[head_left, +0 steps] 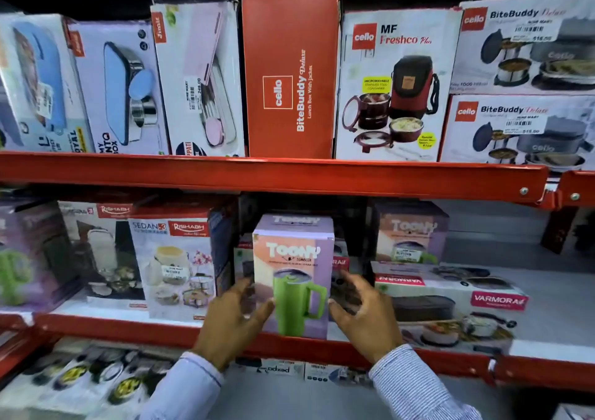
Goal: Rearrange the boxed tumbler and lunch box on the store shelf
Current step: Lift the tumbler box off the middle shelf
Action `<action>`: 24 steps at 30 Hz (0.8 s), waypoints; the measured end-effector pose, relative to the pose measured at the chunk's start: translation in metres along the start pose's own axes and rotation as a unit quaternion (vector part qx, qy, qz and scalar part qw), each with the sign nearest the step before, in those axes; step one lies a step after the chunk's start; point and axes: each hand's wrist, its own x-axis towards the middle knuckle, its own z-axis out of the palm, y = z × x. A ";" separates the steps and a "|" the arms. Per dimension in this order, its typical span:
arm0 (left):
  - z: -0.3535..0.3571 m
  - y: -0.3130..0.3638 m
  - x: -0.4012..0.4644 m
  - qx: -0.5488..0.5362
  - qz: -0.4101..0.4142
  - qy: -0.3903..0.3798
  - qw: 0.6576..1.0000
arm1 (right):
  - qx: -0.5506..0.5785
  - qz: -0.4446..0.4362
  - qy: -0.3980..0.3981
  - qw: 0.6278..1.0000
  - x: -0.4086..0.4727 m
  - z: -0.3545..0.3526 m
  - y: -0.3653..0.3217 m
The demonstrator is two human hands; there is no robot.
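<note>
A purple and peach tumbler box (294,258), printed with a green mug, stands upright at the front edge of the middle shelf. My left hand (233,320) is at its lower left corner, thumb touching the box front, fingers spread. My right hand (363,313) hovers just off its right side, fingers apart, holding nothing. A flat Varmora lunch box carton (450,303) lies to the right of the tumbler box. A second tumbler box (410,233) stands farther back behind it.
Rishabh lunch box cartons (175,265) crowd the left of the middle shelf. The upper shelf holds a red Cello BiteBuddy box (289,75) and several more cartons. Red shelf rails (273,175) run across. Bare grey shelf (515,246) shows at right.
</note>
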 end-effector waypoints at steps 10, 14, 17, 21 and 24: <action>0.009 0.008 -0.013 -0.118 0.019 0.046 0.992 | 0.155 0.009 -0.042 0.987 -0.011 -0.003 -0.016; -0.010 0.034 -0.040 -0.175 0.083 0.100 0.976 | 0.175 -0.075 0.019 0.981 -0.036 -0.027 -0.024; -0.019 0.037 -0.066 -0.136 0.139 0.123 0.973 | 0.126 -0.147 0.044 0.980 -0.065 -0.046 -0.025; -0.011 0.028 -0.109 -0.090 0.197 0.130 0.968 | 0.073 -0.151 0.079 0.983 -0.114 -0.050 -0.011; 0.010 0.009 -0.142 -0.113 0.178 0.070 0.975 | 0.071 -0.093 0.045 0.992 -0.147 -0.037 0.026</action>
